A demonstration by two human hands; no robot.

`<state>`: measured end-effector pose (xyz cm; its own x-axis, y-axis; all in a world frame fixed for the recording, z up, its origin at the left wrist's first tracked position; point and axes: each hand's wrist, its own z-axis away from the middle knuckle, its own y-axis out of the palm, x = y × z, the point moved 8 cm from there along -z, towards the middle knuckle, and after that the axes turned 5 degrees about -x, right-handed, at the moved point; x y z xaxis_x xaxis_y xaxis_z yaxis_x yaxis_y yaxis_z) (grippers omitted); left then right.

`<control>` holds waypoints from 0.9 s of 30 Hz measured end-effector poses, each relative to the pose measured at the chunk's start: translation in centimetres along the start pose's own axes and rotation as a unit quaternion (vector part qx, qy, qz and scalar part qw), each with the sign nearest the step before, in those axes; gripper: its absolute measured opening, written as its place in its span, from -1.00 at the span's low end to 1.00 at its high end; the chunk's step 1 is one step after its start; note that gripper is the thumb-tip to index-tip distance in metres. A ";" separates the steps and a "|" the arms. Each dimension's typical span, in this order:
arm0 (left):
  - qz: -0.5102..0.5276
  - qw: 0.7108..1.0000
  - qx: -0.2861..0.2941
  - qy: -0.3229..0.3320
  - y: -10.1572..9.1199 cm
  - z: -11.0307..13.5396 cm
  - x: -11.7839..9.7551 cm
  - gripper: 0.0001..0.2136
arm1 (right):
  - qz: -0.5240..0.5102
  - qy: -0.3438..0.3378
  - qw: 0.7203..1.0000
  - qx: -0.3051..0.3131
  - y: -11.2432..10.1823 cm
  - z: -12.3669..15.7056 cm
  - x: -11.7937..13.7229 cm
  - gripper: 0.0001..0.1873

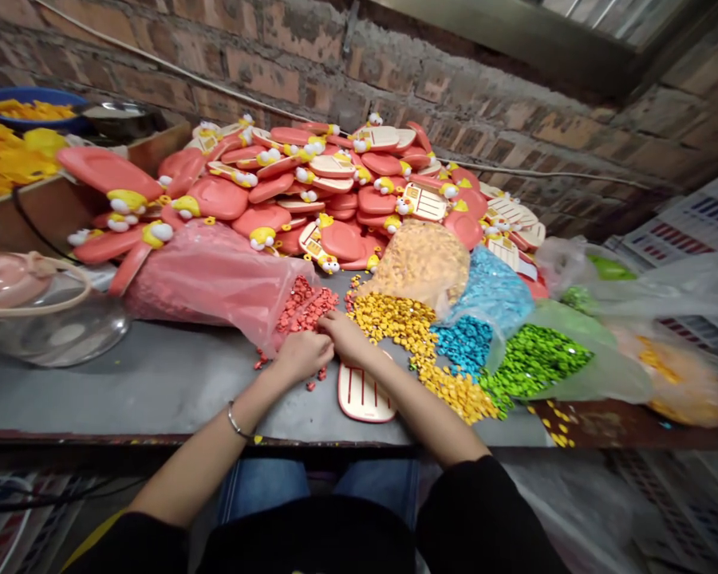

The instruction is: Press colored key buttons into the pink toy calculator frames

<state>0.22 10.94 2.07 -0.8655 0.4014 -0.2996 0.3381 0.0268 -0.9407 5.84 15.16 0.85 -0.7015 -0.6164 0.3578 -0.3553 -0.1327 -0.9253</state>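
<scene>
My left hand (304, 353) rests knuckles-up on the grey table (155, 383), fingers curled shut at the edge of a spill of small red beads (304, 307). My right hand (345, 335) touches it from the right, fingers pinched together over the same beads; what either hand holds is hidden. A red-and-white toy board (364, 395) lies flat under my right forearm. Yellow beads (404, 323) lie just right of my right hand.
A big heap of red toy boards with yellow chicks (311, 183) fills the back of the table. Open bags of red (215, 275), orange (422, 259), blue (491, 295) and green beads (535, 359) lie around. A clear bowl (48, 319) stands left. Yellow parts (12, 151) fill a box.
</scene>
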 end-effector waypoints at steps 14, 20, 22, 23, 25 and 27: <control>0.067 0.984 -0.017 0.166 -0.6 1.0 -3.0 -0.60 | -0.274 0.089 0.919 -0.269 -7.7 8.1 -4.2 -0.85; 0.067 0.973 0.016 0.219 1.1 2.2 -4.2 -0.17 | -0.194 0.180 0.927 -0.267 -8.0 16.5 -6.3 -0.84; 0.055 0.971 0.024 0.230 1.7 2.4 -4.4 -0.11 | -0.156 0.168 0.941 -0.247 -7.3 17.0 -6.0 -0.86; 0.049 0.970 0.026 0.235 1.9 2.5 -4.5 -0.10 | -0.143 0.156 0.948 -0.239 -6.9 16.8 -5.8 -0.86; 0.039 0.969 0.027 0.241 2.2 2.6 -4.6 -0.10 | -0.120 0.140 0.955 -0.230 -6.1 16.2 -5.6 -0.84; 0.035 0.969 0.025 0.243 2.3 2.6 -4.7 -0.10 | -0.083 0.140 0.960 -0.227 -5.5 15.4 -6.0 -0.82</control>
<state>4.11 6.75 0.85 -0.5609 0.7849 -0.2631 0.3607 -0.0543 -0.9311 21.52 7.63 1.90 -0.7286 -0.3745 0.5735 -0.6639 0.1799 -0.7259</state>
